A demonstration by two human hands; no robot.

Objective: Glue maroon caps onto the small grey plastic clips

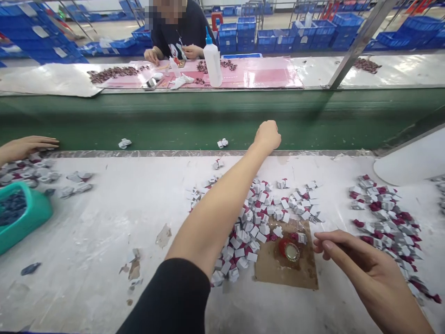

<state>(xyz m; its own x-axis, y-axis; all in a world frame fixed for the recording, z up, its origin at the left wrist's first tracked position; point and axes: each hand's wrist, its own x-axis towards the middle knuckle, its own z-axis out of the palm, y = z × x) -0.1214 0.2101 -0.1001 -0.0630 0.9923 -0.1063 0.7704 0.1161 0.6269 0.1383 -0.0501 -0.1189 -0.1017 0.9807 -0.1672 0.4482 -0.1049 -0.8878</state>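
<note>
My left hand (pixel 268 135) reaches out over the near edge of the green belt (pixel 174 121), its fingers curled inward; what they hold, if anything, is hidden. Below that forearm lies a large pile of small grey-and-maroon pieces (pixel 250 222). At the lower right, my right hand (pixel 365 273) hovers beside a piece of brown cardboard (pixel 288 276), thumb and fingertips close together; nothing can be made out between them. On the cardboard sits a small round red container (pixel 291 251) with a pale centre, a grey-and-maroon piece right behind it.
Two grey pieces (pixel 222 143) rest apart on the belt. More pieces (pixel 385 218) lie at right. A co-worker's hand (pixel 26 147) and a teal bin (pixel 26 218) are at left. Across the belt, a person sits behind a white bottle (pixel 213 62). A metal post (pixel 358 44) stands at right.
</note>
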